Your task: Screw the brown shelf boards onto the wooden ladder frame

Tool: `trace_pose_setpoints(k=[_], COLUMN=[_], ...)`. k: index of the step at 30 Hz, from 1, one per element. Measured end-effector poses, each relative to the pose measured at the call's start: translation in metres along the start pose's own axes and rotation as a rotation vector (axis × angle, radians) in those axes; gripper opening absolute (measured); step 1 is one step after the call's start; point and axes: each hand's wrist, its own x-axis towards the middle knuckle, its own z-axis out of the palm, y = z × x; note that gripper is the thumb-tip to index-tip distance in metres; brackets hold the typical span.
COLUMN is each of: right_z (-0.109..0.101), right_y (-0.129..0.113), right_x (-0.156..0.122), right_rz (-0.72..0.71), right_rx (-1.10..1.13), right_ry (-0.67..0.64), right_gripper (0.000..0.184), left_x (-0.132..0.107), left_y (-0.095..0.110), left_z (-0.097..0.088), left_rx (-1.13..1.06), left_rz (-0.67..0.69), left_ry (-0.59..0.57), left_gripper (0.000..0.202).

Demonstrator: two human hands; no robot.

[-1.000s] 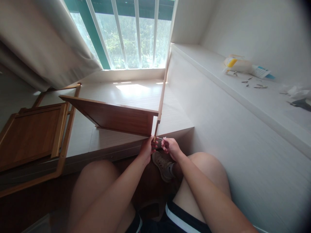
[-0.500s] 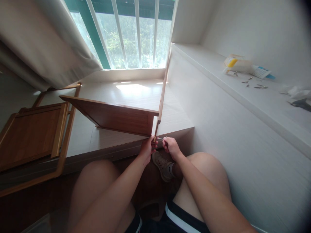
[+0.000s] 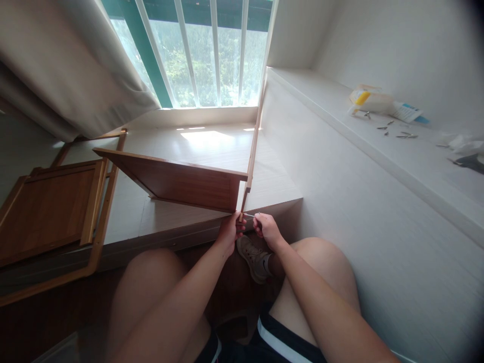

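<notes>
Pale wooden rail (image 3: pixel 252 151), brown panel (image 3: pixel 181 184) on edge, thin metal tool (image 3: pixel 248 216)

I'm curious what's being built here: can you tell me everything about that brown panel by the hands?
The panel is a flat reddish-brown wood board with a paler top edge. It stands on its long edge on the pale ledge under the window. Its right end meets a thin light wood rail. The left hand grips that near corner; the right hand pinches a thin metal piece against it.

One head-worn view, facing forward and down, close above left hand (image 3: pixel 229 233) and right hand (image 3: pixel 266 229), window (image 3: pixel 204 50) ahead
</notes>
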Motion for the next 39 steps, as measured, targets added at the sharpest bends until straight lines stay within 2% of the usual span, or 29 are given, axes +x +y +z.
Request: trace_pose_setpoints(k=[5,12,16,20,25,30,34,39], right_z=[-0.0008,-0.0036,-0.0053,-0.0041,-0.0002,-0.0007,-0.0023,-0.0023], right_y=[0.0008,-0.0008,-0.0001,0.0032,0.0032,0.0021,0.0023,-0.0001], right_x=[-0.0004,-0.0043,-0.0054,-0.0022,0.0009,0.0025,0.0042,0.0036], right_rz=[-0.046,-0.262,-0.307,-0.242,-0.044,0.09,0.125,0.093], right_rx=[-0.081,-0.355,-0.435,-0.345,-0.091,0.066,0.118,0.108], right_ry=[0.0,0.048,0.073,0.051,-0.013,-0.043,-0.042,0.007], right_gripper=[0.037,0.036,0.035,0.038,0.039,0.037,0.036,0.034], left_x=[0.0003,0.0,0.0007,0.0009,0.0015,0.0016,-0.0003,0.0001], left_y=[-0.0007,0.0,-0.0009,-0.0014,-0.0019,-0.002,-0.0003,-0.0003], left_z=[-0.0006,-0.0002,-0.0005,-0.0012,-0.0016,-0.0013,-0.0003,-0.0003], left_rx=[0.002,0.003,0.004,0.006,0.008,0.009,0.012,0.013], left_rz=[0.006,0.008,0.006,0.011,0.015,0.015,0.012,0.011], left_ry=[-0.003,-0.003,-0.003,-0.003,-0.005,-0.005,0.001,-0.004], left_gripper=[0.042,0.042,0.042,0.042,0.042,0.042,0.042,0.043])
